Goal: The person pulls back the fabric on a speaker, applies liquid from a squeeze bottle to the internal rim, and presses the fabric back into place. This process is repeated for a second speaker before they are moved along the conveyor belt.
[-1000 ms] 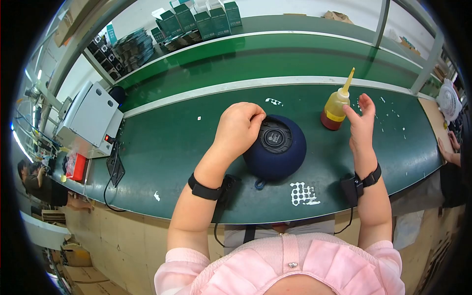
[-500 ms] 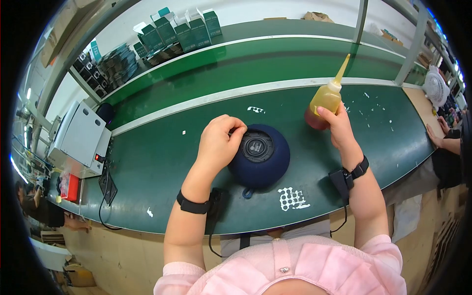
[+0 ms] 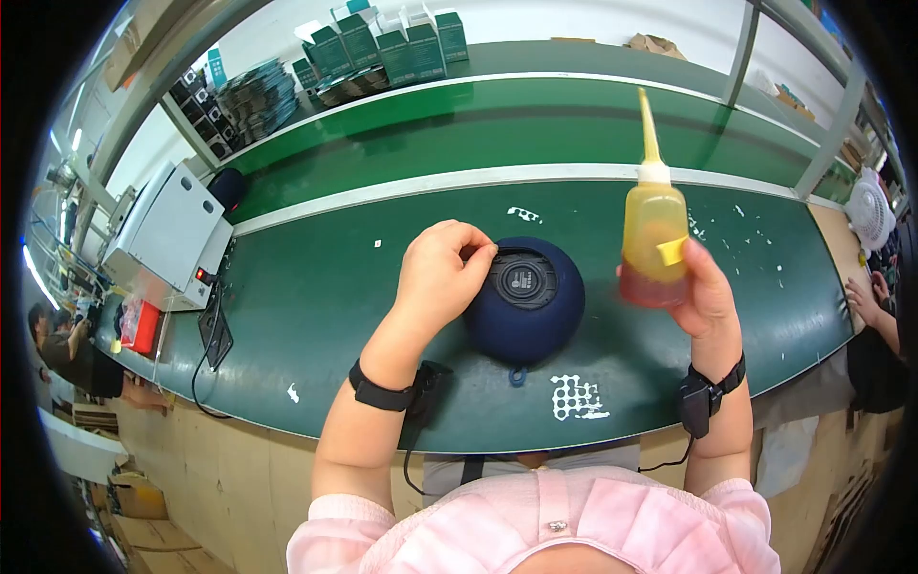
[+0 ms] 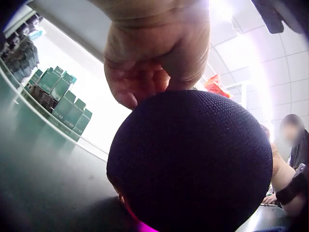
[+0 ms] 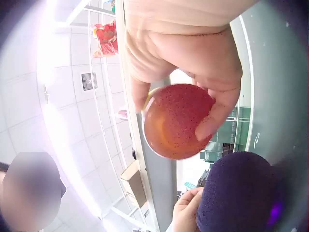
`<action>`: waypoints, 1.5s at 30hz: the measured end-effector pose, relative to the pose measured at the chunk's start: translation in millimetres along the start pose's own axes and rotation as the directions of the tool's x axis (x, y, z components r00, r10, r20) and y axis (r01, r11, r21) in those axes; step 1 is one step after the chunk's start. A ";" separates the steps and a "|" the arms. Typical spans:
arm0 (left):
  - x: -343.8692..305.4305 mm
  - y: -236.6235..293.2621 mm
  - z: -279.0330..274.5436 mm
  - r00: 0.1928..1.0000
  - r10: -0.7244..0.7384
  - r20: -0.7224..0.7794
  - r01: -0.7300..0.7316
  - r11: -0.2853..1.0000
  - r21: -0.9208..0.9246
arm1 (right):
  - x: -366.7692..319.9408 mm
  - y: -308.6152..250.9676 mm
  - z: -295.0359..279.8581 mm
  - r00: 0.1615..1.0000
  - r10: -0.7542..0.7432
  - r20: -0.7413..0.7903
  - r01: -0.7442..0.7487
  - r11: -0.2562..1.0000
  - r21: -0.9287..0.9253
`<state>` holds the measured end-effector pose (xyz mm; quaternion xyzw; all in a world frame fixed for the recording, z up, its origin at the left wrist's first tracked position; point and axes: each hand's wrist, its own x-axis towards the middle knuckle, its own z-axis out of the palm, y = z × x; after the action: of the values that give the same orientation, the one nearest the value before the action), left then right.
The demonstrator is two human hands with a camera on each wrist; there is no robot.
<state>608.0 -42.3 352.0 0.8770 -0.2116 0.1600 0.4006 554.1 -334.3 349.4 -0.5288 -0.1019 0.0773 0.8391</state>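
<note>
A dark blue round speaker (image 3: 524,320) lies on the green table with its black ringed face turned up; its woven side (image 4: 190,154) fills the left wrist view. The left hand (image 3: 445,273) pinches at the upper left rim of that face, and whatever lies between finger and thumb is too small to tell. To the right, the right hand (image 3: 710,297) grips a squeeze bottle (image 3: 655,230) holding reddish liquid, its yellow nozzle pointing up. Fingers of the right hand (image 5: 193,53) wrap round the bottle's base (image 5: 178,123) in the right wrist view.
White perforated scraps (image 3: 578,397) lie near the front edge. At the left stand a grey machine (image 3: 167,234) and a red bin (image 3: 143,327). Green boxes (image 3: 411,53) stand on the back shelf. A white fan (image 3: 870,212) and another person's hands are at the right.
The right hand has closed round the bottle, lifted it from the table and brought it nearer the speaker and the body. The left hand stays at the speaker's rim.
</note>
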 end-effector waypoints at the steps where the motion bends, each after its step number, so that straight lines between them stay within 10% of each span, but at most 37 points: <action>1: -0.4 -0.5 -0.5 1.000 0.000 0.000 0.000 1.000 0.008 | 0.2 -3.4 2.0 0.999 0.037 0.009 -0.037 0.990 0.137; 7: -0.6 -1.5 0.5 0.999 -0.048 0.006 0.048 0.998 -0.029 | 2.6 -3.8 9.3 0.982 0.158 0.107 -0.190 0.852 0.489; 19: -1.9 0.4 1.9 0.998 -0.037 -0.049 0.036 0.999 -0.026 | -5.8 -9.4 3.2 0.994 -0.091 -0.064 0.094 0.994 0.053; 25: -1.2 -5.3 2.5 0.999 0.000 -0.040 -0.001 1.000 -0.006 | 0.1 -10.0 -9.1 0.954 -0.139 -0.267 0.226 0.916 0.331; 33: -1.0 -8.1 5.3 0.996 -0.079 -0.045 0.074 0.993 -0.093 | -0.8 -5.7 -9.3 0.998 -0.025 -0.066 0.055 0.858 0.510; 45: -8.4 -2.3 -10.6 0.993 -0.118 0.019 0.118 0.993 0.021 | -6.5 3.3 -12.9 0.955 -0.247 -0.166 0.258 0.965 0.043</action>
<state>600.8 -30.8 353.4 0.8935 -0.1617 0.1293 0.3986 551.0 -345.6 340.4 -0.4888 -0.0987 -0.0698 0.8640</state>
